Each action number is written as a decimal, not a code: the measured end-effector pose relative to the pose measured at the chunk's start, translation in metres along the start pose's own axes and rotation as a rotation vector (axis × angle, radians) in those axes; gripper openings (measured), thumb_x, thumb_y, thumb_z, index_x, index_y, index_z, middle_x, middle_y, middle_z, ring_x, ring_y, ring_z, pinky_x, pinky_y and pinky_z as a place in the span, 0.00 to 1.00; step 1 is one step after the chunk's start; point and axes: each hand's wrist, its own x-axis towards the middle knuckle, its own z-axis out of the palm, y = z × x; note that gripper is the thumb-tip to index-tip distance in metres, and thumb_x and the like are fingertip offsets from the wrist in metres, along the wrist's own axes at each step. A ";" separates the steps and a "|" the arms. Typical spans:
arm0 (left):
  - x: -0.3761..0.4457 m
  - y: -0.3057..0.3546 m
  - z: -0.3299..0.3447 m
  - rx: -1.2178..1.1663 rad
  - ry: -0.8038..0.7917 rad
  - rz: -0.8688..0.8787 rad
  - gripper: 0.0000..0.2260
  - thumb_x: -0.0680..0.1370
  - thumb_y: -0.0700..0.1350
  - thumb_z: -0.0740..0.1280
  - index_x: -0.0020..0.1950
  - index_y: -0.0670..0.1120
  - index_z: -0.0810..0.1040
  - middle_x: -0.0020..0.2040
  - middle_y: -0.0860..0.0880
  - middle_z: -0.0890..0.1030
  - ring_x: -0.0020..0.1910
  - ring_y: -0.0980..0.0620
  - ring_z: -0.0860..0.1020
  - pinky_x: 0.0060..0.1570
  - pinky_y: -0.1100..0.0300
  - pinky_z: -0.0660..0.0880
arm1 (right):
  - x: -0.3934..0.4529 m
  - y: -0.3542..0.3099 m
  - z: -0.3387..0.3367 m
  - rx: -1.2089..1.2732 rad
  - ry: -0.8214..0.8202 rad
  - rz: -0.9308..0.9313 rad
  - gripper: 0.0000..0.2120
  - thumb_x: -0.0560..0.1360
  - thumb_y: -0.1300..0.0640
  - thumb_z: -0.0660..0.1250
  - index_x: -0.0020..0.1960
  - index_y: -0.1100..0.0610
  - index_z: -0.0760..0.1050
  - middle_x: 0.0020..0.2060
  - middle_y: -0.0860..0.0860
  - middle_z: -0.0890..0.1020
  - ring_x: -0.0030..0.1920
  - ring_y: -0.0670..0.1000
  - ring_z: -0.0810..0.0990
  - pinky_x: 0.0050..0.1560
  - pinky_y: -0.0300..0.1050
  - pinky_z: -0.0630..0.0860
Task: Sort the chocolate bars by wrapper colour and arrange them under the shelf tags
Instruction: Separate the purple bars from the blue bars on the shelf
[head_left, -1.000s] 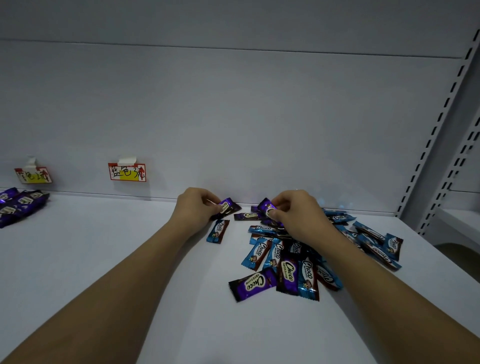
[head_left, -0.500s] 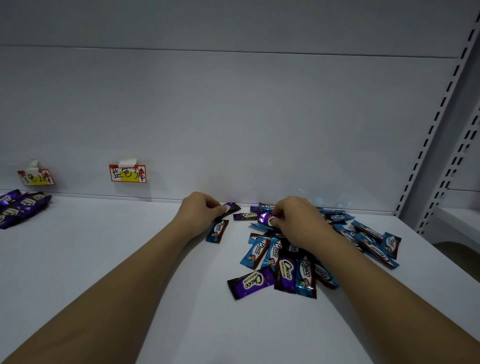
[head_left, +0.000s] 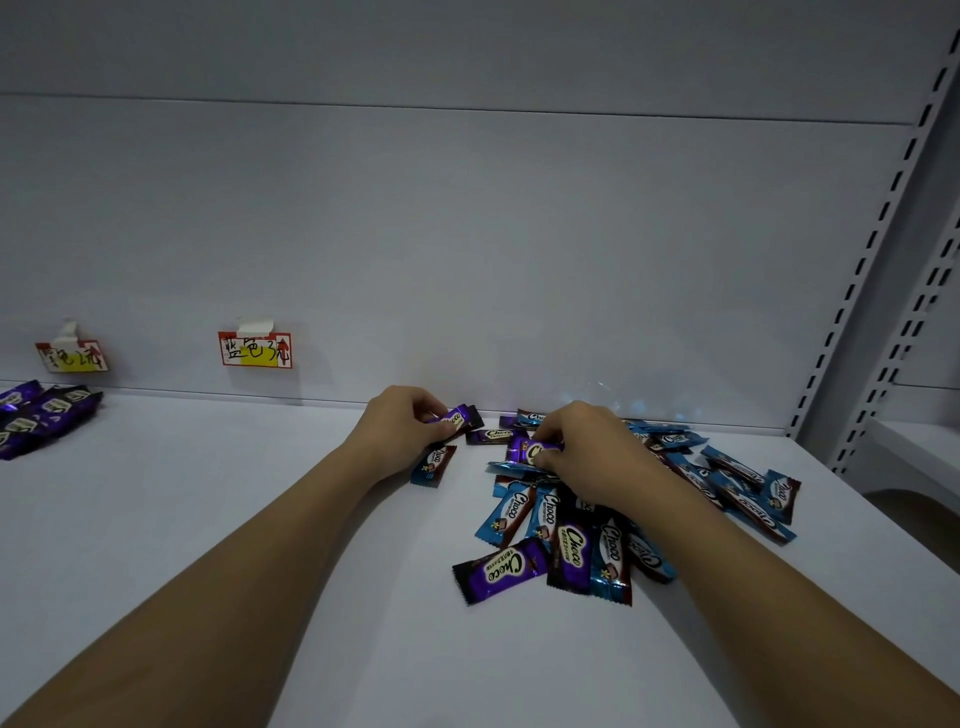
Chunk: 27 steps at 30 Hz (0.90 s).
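Observation:
A mixed pile of blue and purple chocolate bars (head_left: 597, 545) lies on the white shelf, right of centre. My left hand (head_left: 402, 423) pinches a purple bar (head_left: 460, 418) at the pile's left edge. A single blue bar (head_left: 434, 464) lies just below that hand. My right hand (head_left: 587, 449) pinches another purple bar (head_left: 524, 449) on top of the pile. Two paper tags hang on the back wall: the blue tag (head_left: 255, 349) left of centre and a second tag (head_left: 72, 356) further left. Several purple bars (head_left: 39, 418) lie grouped under the far-left tag.
The white shelf (head_left: 208, 519) runs to a back panel. A perforated upright (head_left: 883, 249) stands at the right, with a neighbouring shelf (head_left: 914, 457) beyond it. No bars lie under the blue tag.
Both hands have dropped slightly toward the shelf while still holding their purple bars. The left hand's bar has tilted and moved a little nearer the pile.

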 end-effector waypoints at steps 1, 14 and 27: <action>0.000 0.000 0.000 -0.002 0.001 0.000 0.13 0.77 0.48 0.70 0.60 0.48 0.79 0.51 0.51 0.79 0.41 0.58 0.75 0.34 0.69 0.68 | -0.001 0.000 -0.001 0.014 -0.006 -0.012 0.14 0.77 0.55 0.69 0.62 0.56 0.79 0.57 0.54 0.81 0.56 0.54 0.79 0.56 0.45 0.75; 0.001 -0.001 0.001 -0.093 0.008 -0.027 0.11 0.76 0.44 0.71 0.58 0.47 0.80 0.51 0.49 0.80 0.44 0.55 0.76 0.35 0.67 0.70 | 0.004 0.002 0.006 0.067 0.063 0.021 0.13 0.75 0.58 0.72 0.59 0.57 0.79 0.55 0.53 0.81 0.55 0.52 0.79 0.55 0.44 0.75; -0.065 0.037 -0.034 -0.537 0.251 -0.076 0.07 0.72 0.40 0.75 0.47 0.47 0.80 0.43 0.52 0.84 0.42 0.54 0.81 0.35 0.69 0.73 | -0.017 -0.030 -0.022 0.719 0.252 -0.029 0.04 0.75 0.55 0.71 0.50 0.50 0.79 0.42 0.46 0.82 0.43 0.47 0.82 0.42 0.41 0.80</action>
